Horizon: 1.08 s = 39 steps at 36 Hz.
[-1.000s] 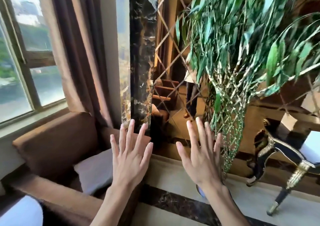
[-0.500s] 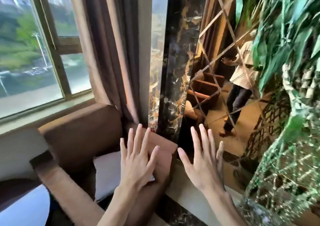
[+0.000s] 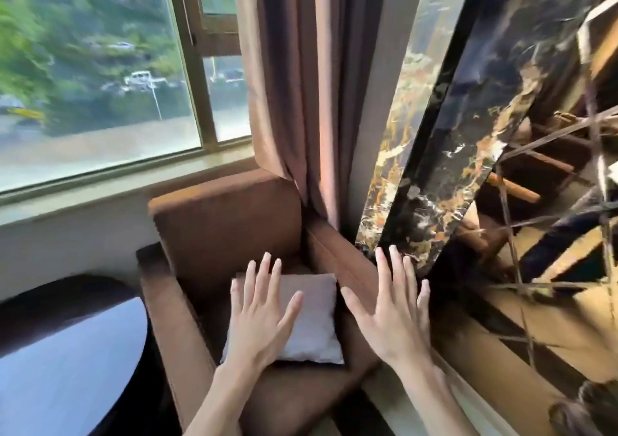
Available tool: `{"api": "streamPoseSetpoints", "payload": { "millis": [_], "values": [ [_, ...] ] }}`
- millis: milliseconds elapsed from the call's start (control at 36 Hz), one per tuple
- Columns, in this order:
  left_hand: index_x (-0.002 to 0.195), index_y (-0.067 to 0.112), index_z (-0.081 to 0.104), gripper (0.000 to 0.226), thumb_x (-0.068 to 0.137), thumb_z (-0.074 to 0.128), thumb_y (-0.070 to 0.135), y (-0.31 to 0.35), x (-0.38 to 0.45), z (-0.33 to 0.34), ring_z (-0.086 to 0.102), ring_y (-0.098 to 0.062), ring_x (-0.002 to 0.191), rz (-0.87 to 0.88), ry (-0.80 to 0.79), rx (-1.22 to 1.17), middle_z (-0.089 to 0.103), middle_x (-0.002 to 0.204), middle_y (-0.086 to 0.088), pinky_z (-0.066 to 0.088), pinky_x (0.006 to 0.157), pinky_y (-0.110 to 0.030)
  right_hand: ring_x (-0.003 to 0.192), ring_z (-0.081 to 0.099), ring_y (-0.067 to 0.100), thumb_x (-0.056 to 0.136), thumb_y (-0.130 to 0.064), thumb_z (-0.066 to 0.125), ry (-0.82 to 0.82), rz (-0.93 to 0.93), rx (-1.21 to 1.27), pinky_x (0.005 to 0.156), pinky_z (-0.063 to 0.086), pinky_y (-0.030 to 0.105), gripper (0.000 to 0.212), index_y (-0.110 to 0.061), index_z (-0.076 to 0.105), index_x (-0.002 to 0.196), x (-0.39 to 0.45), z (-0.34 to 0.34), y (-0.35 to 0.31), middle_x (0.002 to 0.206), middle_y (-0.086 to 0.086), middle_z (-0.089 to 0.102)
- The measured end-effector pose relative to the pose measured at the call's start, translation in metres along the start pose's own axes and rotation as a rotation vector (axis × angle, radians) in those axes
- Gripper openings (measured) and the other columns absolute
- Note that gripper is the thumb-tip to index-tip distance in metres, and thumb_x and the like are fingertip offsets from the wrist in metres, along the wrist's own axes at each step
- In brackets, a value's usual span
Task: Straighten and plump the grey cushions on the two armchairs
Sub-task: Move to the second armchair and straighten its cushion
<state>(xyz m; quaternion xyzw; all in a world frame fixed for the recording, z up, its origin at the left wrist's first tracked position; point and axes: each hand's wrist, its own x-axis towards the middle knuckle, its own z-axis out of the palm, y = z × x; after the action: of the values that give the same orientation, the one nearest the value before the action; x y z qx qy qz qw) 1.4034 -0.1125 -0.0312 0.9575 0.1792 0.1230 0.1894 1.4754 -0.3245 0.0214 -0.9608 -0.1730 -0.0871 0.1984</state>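
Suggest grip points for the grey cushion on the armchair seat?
Probably its two side edges, one hand each, coming from the front. The grey cushion lies flat on the brown armchair seat, right edge bare. Open left hand is in front of its left part; open right hand is off its right.

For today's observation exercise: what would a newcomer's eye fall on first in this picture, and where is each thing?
First, the two open hands in the foreground: the left hand spread over the grey cushion, the right hand beside it above the armrest. The cushion lies on the seat of a brown armchair in the corner under the window. A glossy marble pillar rises at right.
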Motion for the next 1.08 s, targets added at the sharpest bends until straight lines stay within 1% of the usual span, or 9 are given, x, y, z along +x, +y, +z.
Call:
{"api": "streamPoseSetpoints", "payload": {
  "millis": [167, 306, 417, 583, 694, 750, 833, 944, 1083],
  "values": [
    [0.162, 0.033, 0.001, 0.091, 0.085, 0.0, 0.081, -0.035, 0.055, 0.048, -0.018, -0.009, 0.155, -0.134, -0.05, -0.045, -0.015, 0.168, 0.016, -0.008, 0.126, -0.043, 0.157, -0.007, 0.015, 0.081, -0.089, 0.019, -0.116, 0.003, 0.045, 0.125, 0.005, 0.056, 0.101, -0.03, -0.003, 0.161, 0.067, 0.062, 0.007, 0.171, -0.008, -0.006],
    [0.163, 0.029, 0.006, 0.103, 0.079, -0.003, 0.088, -0.066, 0.094, 0.084, -0.013, -0.007, 0.156, -0.249, -0.125, -0.107, -0.005, 0.171, 0.014, -0.003, 0.127, -0.042, 0.157, -0.007, 0.015, 0.074, -0.091, 0.02, -0.261, 0.058, 0.107, 0.126, 0.004, 0.054, 0.11, -0.03, -0.008, 0.16, 0.12, 0.109, 0.016, 0.17, -0.008, -0.006],
    [0.163, 0.026, 0.011, 0.105, 0.078, 0.008, 0.088, -0.091, 0.12, 0.11, -0.008, -0.009, 0.157, -0.365, -0.197, -0.168, 0.003, 0.171, 0.012, -0.001, 0.128, -0.042, 0.157, 0.001, 0.016, 0.076, -0.088, 0.033, -0.376, 0.143, 0.155, 0.126, 0.008, 0.054, 0.111, -0.028, -0.003, 0.161, 0.153, 0.142, 0.026, 0.171, -0.005, 0.0],
    [0.162, 0.018, 0.016, 0.094, 0.091, 0.039, 0.075, -0.132, 0.149, 0.158, 0.006, -0.021, 0.158, -0.561, -0.304, -0.183, 0.016, 0.17, 0.002, 0.012, 0.127, -0.05, 0.156, 0.007, 0.021, 0.081, -0.081, 0.047, -0.539, 0.26, 0.244, 0.125, 0.012, 0.054, 0.103, -0.032, 0.003, 0.16, 0.192, 0.207, 0.044, 0.17, -0.004, 0.007],
    [0.161, 0.014, 0.019, 0.096, 0.09, 0.046, 0.074, -0.155, 0.171, 0.194, 0.011, -0.024, 0.157, -0.655, -0.368, -0.208, 0.021, 0.169, -0.003, 0.017, 0.126, -0.05, 0.156, 0.01, 0.022, 0.081, -0.075, 0.058, -0.613, 0.318, 0.308, 0.125, 0.013, 0.052, 0.104, -0.03, 0.005, 0.159, 0.214, 0.26, 0.054, 0.169, -0.001, 0.01],
    [0.159, 0.013, 0.023, 0.097, 0.088, 0.05, 0.074, -0.168, 0.181, 0.211, 0.019, -0.026, 0.155, -0.697, -0.359, -0.23, 0.027, 0.167, -0.006, 0.021, 0.125, -0.049, 0.155, 0.013, 0.023, 0.08, -0.072, 0.063, -0.646, 0.338, 0.355, 0.125, 0.015, 0.051, 0.108, -0.028, 0.006, 0.16, 0.221, 0.289, 0.061, 0.169, -0.001, 0.013],
    [0.154, 0.015, 0.034, 0.099, 0.08, 0.053, 0.078, -0.186, 0.194, 0.236, 0.032, -0.027, 0.149, -0.77, -0.336, -0.284, 0.04, 0.16, -0.006, 0.029, 0.12, -0.047, 0.154, 0.018, 0.024, 0.076, -0.072, 0.068, -0.702, 0.361, 0.382, 0.124, 0.019, 0.051, 0.113, -0.026, 0.007, 0.16, 0.227, 0.332, 0.073, 0.168, 0.001, 0.017],
    [0.151, 0.017, 0.039, 0.103, 0.073, 0.06, 0.08, -0.212, 0.21, 0.277, 0.039, -0.028, 0.145, -0.878, -0.355, -0.372, 0.043, 0.156, -0.007, 0.035, 0.115, -0.045, 0.153, 0.021, 0.023, 0.07, -0.075, 0.071, -0.773, 0.407, 0.394, 0.124, 0.023, 0.049, 0.121, -0.027, 0.007, 0.16, 0.229, 0.387, 0.095, 0.167, 0.0, 0.02],
    [0.144, 0.01, 0.047, 0.096, 0.072, 0.077, 0.067, -0.255, 0.224, 0.331, 0.05, -0.027, 0.134, -0.987, -0.381, -0.463, 0.052, 0.147, -0.009, 0.036, 0.094, -0.03, 0.153, 0.022, 0.028, 0.064, -0.076, 0.074, -0.836, 0.494, 0.372, 0.123, 0.025, 0.048, 0.13, -0.021, 0.006, 0.16, 0.233, 0.457, 0.127, 0.167, 0.004, 0.02]
  ]
}}
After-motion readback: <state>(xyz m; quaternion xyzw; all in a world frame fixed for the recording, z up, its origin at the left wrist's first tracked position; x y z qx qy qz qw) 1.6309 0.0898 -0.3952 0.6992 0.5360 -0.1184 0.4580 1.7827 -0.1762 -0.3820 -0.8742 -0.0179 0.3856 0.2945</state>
